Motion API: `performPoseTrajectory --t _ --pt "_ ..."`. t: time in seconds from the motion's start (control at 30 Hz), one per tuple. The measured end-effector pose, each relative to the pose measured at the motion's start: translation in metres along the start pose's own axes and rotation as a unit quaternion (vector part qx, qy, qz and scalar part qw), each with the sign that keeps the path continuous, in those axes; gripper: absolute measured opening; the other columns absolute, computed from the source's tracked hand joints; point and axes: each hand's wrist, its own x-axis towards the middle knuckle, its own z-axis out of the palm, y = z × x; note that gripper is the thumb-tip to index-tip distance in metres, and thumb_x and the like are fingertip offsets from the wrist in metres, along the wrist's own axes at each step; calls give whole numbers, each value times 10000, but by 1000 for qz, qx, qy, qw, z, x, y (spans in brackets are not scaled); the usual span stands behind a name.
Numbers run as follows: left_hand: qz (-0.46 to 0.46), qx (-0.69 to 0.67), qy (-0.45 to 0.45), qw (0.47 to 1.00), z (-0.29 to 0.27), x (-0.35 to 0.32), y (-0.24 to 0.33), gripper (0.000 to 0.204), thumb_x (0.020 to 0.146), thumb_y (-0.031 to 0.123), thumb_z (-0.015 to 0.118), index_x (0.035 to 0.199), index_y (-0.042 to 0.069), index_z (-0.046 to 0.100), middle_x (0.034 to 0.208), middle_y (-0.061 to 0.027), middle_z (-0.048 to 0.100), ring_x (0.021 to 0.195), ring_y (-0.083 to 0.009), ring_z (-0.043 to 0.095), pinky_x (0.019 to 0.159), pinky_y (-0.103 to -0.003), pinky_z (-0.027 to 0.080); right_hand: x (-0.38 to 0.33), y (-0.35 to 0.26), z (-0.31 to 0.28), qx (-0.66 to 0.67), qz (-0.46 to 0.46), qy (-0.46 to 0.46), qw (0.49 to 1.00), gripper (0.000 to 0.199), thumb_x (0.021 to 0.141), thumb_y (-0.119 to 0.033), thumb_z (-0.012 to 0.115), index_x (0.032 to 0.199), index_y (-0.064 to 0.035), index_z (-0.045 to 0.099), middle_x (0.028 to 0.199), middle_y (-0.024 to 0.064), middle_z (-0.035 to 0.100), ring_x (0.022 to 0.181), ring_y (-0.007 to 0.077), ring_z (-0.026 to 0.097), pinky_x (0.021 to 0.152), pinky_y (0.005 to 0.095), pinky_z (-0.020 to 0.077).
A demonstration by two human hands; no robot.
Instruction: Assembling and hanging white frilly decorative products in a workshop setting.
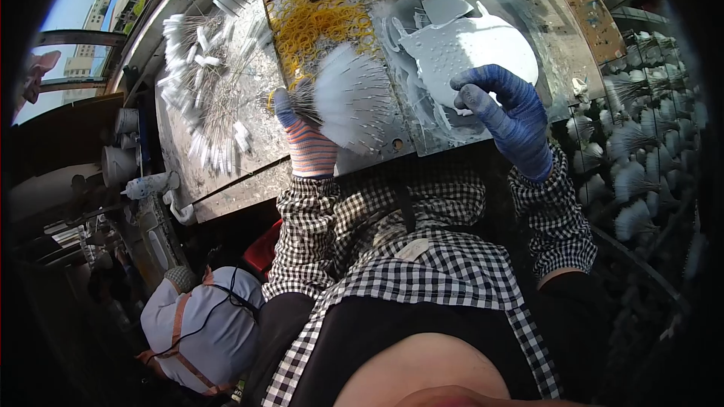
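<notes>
Blue knit glove on my right hand (507, 109): forearm in a black-and-white checked sleeve rises from the lower edge, wrist bent inward, fingers (483, 79) curled over the near rim of a white perforated plate (467, 49) and closed on it. Plate lies flat on the paint-dusted tabletop (256, 105), well up to the right of centre.

Striped orange-and-grey glove on my left hand (302, 132): forearm upright, palm turned away, fingers (285, 109) wrapped tight round the gathered stems of a fan of thin pins with white tips (353, 98). Fan spreads to the right of the hand, just above the tabletop's near edge, close beside the plate but apart from it.

Yellow rubber bands (320, 26): loose heap on the tabletop beyond the left hand.

White-tipped pins (207, 83): scattered in an arc across the tabletop's left part.

More white-tipped bunches (630, 181): standing upright in rows at the right, past the right hand.

Second person in a pale cap (197, 328): lower left, below the tabletop.
</notes>
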Motion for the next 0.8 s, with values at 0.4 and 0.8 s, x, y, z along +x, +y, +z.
performPoseTrajectory --t 0.4,0.8 --pt "79 464 -142 871 74 61 1 304 998 302 589 1078 14 641 1002 -79 714 912 -168 651 832 -322 532 39 2 1 -226 -55 -145 962 239 902 -270 716 1019 -61 716 850 66 736 781 154 700 735 295 546" --pt "193 444 -260 835 109 113 -61 147 1004 174 575 1047 43 625 872 3 634 819 -92 571 755 -261 474 67 36 -4 -392 48 -130 909 372 906 -398 706 1083 -72 684 930 104 734 829 213 713 790 338 568"
